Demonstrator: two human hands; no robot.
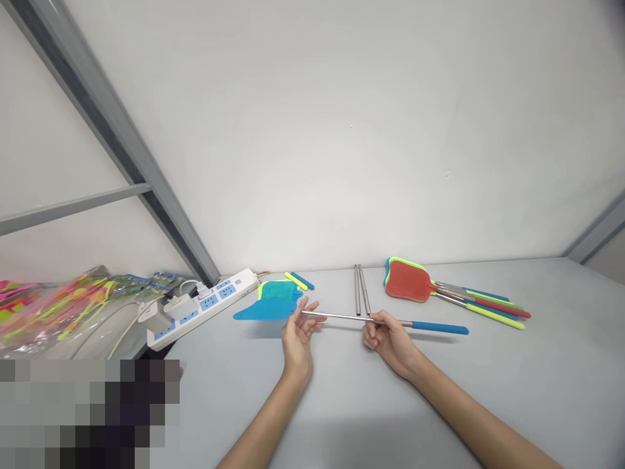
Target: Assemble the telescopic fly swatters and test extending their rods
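A blue fly swatter [268, 310] with a thin metal shaft and a blue handle grip is held almost level above the table. My left hand [297, 339] pinches it at the neck, where the blue head meets the shaft, its other fingers loosely spread. Around the shaft, nearer the handle, my right hand [388, 339] is closed. Behind the blue head lies a teal and yellow-green swatter head [279, 290], partly hidden. Two bare metal tubes [357, 293] rest on the table beyond my right hand. Yellow and blue grips [299, 281] lie near the wall.
Several fly swatters, a red-headed one [407, 281] on top, are stacked at the right. A white power strip [205, 306] with plugs and cables sits at the left, beside plastic-bagged colourful items [73, 306]. The grey table [561, 365] meets a white wall.
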